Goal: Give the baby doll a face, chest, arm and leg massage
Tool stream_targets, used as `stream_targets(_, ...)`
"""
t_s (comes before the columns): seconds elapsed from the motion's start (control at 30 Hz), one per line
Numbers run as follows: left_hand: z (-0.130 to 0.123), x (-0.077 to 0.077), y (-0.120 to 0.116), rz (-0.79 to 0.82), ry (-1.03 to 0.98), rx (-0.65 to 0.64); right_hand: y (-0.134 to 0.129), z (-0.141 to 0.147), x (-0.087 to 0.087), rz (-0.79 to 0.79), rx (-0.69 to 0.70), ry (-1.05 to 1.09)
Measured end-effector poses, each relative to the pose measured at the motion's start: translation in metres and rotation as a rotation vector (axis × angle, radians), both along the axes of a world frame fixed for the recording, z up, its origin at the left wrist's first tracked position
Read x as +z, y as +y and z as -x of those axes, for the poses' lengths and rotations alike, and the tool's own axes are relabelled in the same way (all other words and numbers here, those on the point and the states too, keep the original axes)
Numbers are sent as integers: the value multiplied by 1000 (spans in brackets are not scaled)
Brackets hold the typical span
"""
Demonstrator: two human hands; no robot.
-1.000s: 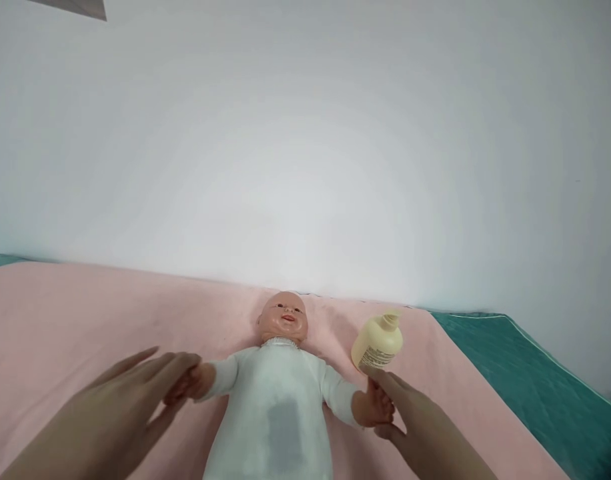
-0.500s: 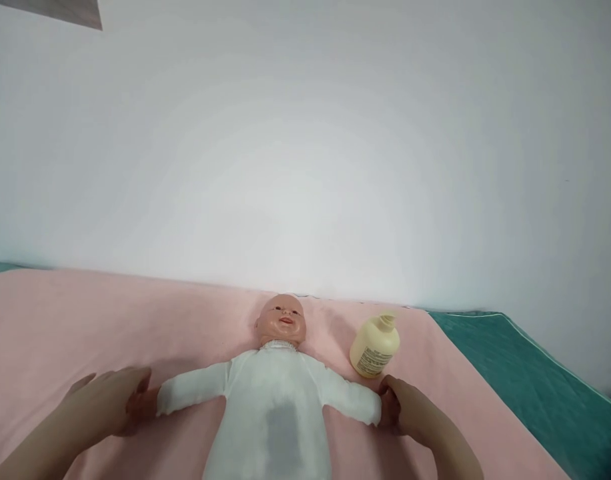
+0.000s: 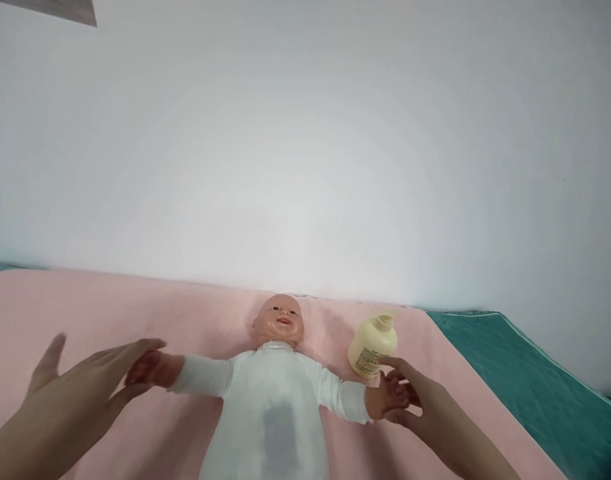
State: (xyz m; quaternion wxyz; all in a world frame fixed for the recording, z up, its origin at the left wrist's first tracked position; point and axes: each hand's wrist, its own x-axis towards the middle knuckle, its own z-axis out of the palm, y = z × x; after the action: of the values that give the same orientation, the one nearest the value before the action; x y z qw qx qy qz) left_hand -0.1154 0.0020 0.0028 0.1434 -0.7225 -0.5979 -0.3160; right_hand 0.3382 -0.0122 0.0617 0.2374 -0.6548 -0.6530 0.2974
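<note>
A baby doll [image 3: 278, 413] in a white long-sleeved garment with a grey patch lies face up, arms spread. My left hand [image 3: 80, 390] is around the doll's hand on the left, fingers apart, one stretched out to the far left. On the other side my right hand [image 3: 425, 400] is loosely curved about the doll's other hand, thumb below and index finger above. Whether my fingertips touch the doll's hands I cannot tell. Just beyond my right index finger stands a pale yellow pump bottle [image 3: 373, 347] with a printed label. The doll's legs are out of view.
A pink sheet [image 3: 110, 307] lies under the doll and the bottle. Green cloth [image 3: 525, 373] shows beyond it on the right. Behind rises a plain white wall [image 3: 305, 147], with the corner of a dark panel [image 3: 60, 10] at the upper left.
Both hands have loosened from the doll's wrists and spread their fingers. The doll's hands show more now, and its sleeves have slid back. Its left-side arm is higher.
</note>
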Motion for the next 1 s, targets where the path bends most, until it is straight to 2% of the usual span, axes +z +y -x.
stream_targets(0.1, -26, 13, -2, -6, 95, -87, -8, 27, 14, -103, 83, 48)
stream_targets(0.2, -63, 18, -6, 12, 104, -325, -12, 54, 19, -146, 179, 22)
stream_targets(0.27, -91, 19, -9, 140, 88, -469, -13, 68, 19, -124, 270, -27)
stream_targets(0.37, -125, 17, -15, 375, 65, -617, -11, 84, 15, -66, 448, -122)
stream_targets(0.43, -139, 13, -17, 387, 113, -709, -11, 94, 9, -51, 532, -154)
stream_targets(0.5, -145, 7, -18, 319, 159, -761, -11, 104, 0, -62, 594, -189)
stream_targets(0.6, -147, -1, -18, 230, 157, -773, -12, 117, -18, -136, 646, -323)
stream_targets(0.77, -147, -6, -19, 255, 178, -744, -10, 127, -44, -259, 644, -466)
stream_targets(0.87, -147, -4, -18, 288, 162, -734, -9, 127, -41, -249, 644, -449)
stream_targets(1.0, -136, 15, -19, 320, 142, -757, -10, 113, -18, -126, 623, -342)
